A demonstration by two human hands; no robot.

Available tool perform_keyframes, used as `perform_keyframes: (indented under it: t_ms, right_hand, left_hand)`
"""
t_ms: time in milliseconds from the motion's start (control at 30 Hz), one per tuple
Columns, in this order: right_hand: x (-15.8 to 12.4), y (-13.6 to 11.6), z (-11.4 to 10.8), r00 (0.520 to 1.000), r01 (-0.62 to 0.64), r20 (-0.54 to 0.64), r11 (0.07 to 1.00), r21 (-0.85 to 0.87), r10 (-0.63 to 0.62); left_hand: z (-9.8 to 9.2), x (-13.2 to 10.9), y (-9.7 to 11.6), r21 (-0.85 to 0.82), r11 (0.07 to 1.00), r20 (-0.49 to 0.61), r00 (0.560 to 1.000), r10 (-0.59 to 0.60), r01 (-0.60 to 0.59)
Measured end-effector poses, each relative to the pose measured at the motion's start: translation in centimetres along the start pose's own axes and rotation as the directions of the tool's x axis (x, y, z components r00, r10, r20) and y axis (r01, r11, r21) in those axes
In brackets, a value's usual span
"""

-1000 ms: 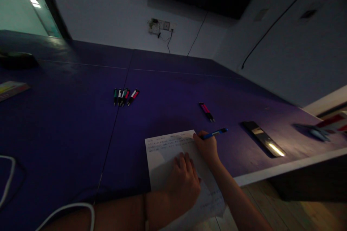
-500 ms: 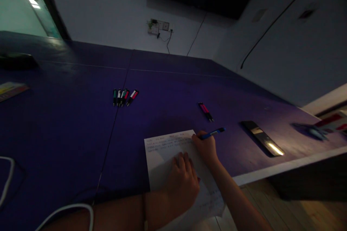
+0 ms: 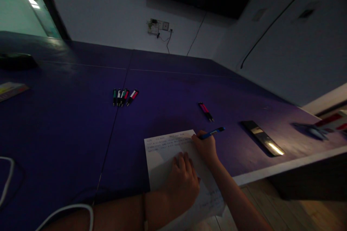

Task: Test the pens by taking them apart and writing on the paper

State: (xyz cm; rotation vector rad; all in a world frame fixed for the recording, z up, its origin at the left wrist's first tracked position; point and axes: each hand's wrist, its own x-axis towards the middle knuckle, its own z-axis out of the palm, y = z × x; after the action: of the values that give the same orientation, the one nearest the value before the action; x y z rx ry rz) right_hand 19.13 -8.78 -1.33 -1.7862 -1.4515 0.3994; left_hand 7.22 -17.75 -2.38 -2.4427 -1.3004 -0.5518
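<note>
A white sheet of paper (image 3: 162,157) with lines of handwriting near its top lies on the purple table (image 3: 67,122), its lower end hanging over the near edge. My left hand (image 3: 183,182) rests flat on the sheet, fingers stretched out. My right hand (image 3: 207,148) is closed around a blue pen (image 3: 213,133), with the tip at the paper's upper right part beside the written lines.
Several pens (image 3: 124,96) lie in a row farther back at the middle of the table. A red and black pen (image 3: 206,111) lies alone beyond my right hand. A dark phone (image 3: 262,138) sits to the right. A white cable (image 3: 67,209) curls at the near left.
Almost nothing differs. My right hand with the blue pen has shifted very slightly left along the written line. My left hand stays on the paper.
</note>
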Motion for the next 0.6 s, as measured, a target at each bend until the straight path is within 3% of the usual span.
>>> perform_keyframes:
  t_ms: [600]
  right_hand:
    - [0.05,0.01,0.0,0.999,-0.009,-0.044,1.0,0.007,0.01]
  left_hand:
    - [-0.16,-0.01,-0.12,0.012,1.0,-0.001,1.0,0.016,-0.016]
